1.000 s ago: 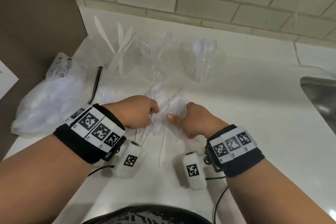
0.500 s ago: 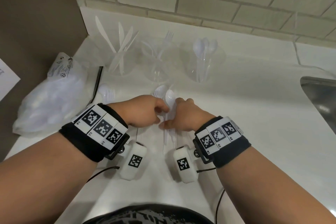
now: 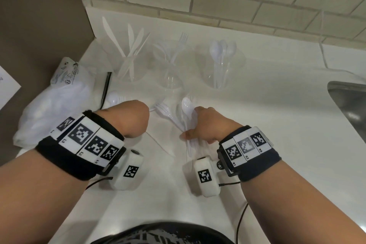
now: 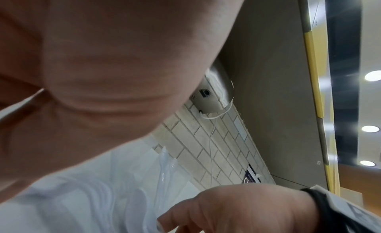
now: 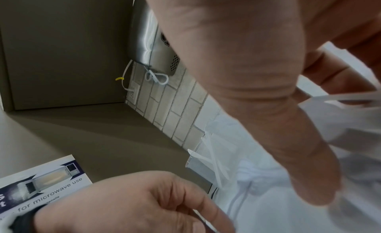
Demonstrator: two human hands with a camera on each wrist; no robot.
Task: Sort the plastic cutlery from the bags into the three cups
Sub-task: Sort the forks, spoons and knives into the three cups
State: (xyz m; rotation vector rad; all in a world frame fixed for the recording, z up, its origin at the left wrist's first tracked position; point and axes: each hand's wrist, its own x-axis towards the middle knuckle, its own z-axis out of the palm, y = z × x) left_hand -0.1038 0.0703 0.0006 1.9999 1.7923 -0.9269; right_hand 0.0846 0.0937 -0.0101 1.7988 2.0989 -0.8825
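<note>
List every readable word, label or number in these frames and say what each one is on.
"for microwave use": printed card on the brown surface; its larger letters are cut off.
"R1", "R2", "R3": right wristband tags.
Bag print: too small to read.
Blue wall sign: unreadable.

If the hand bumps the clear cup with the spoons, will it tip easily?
Probably yes. The spoon cup is thin clear plastic, so likely very light. Its spoons stand tall above the rim and lean, which likely raises the weight. It would probably slide on the smooth white counter.
</note>
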